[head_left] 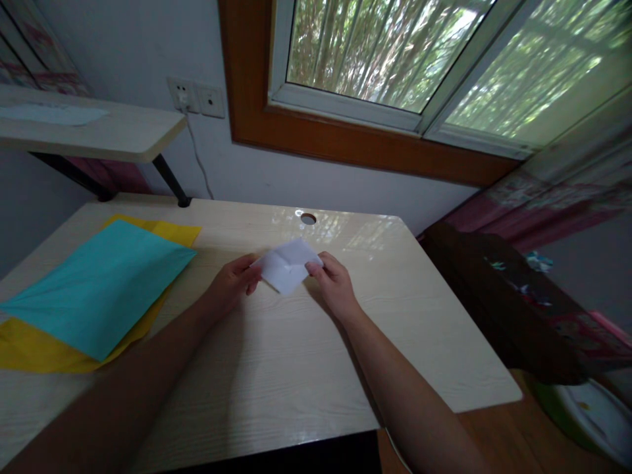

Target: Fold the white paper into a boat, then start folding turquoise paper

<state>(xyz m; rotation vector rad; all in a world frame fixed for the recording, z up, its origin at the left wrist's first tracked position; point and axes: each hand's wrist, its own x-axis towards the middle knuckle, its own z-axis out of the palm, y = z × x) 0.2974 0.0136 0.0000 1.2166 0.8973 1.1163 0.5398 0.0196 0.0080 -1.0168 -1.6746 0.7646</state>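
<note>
My left hand [234, 280] pinches the paper [289, 263] shut at nine o'clock, my right hand [336, 282] at three, over the table [395, 296] at twelve. I should pinch softly so it won't rip.

Left hand [234, 280] and right hand [338, 283] both bare. The 2 forearms [395, 362] likewise bare, narrow at the wrists, broader at the near end. Nail detail too small to tell.

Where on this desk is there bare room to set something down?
Bare desk lies between the right forearm and the right edge, plus between that arm and the left forearm. Crowded: the left, with a turquoise sheet over a yellow sheet, and around the held white paper.
</note>
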